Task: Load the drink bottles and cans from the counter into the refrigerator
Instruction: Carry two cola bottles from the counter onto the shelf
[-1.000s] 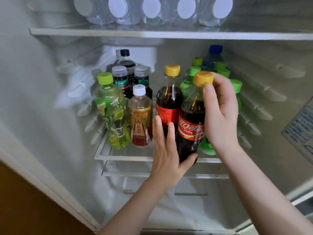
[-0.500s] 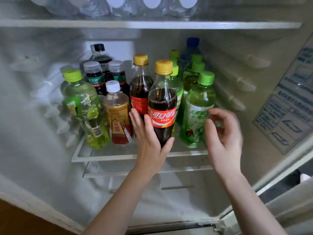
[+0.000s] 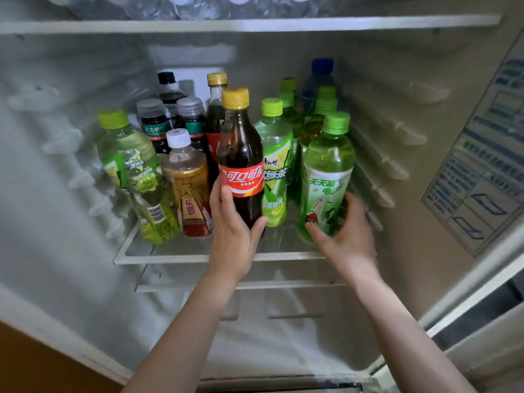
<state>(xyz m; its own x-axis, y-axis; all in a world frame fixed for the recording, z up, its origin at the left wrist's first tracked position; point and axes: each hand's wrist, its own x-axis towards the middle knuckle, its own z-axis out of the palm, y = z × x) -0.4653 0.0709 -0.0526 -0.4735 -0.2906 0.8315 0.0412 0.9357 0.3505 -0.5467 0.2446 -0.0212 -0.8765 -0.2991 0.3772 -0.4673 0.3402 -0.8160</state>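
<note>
Bottles fill the refrigerator (image 3: 71, 279), standing crowded on its glass middle shelf (image 3: 175, 256), while the shelf above (image 3: 255, 24) carries clear water bottles (image 3: 198, 8) lying with their white caps toward the door. A printed label (image 3: 482, 165) is stuck to the right inner wall.

On the middle shelf, from the left: a green tea bottle (image 3: 133, 177) leaning rightward, a small amber bottle (image 3: 188, 185) with a white cap, and dark bottles (image 3: 154, 123) with grey caps behind them. A second cola (image 3: 215, 109) stands further back. To the right are more green bottles, with a blue-capped bottle (image 3: 319, 80) at the rear.

The cola bottle (image 3: 241, 157), yellow-capped with a red label, stands upright at the front centre. The left hand (image 3: 232, 236) is wrapped around its lower part, thumb on the right side and fingers on the left. The right hand (image 3: 348, 234) is closed around the base of a green bottle (image 3: 326, 177) at the front right, thumb across its front and fingers behind.
</note>
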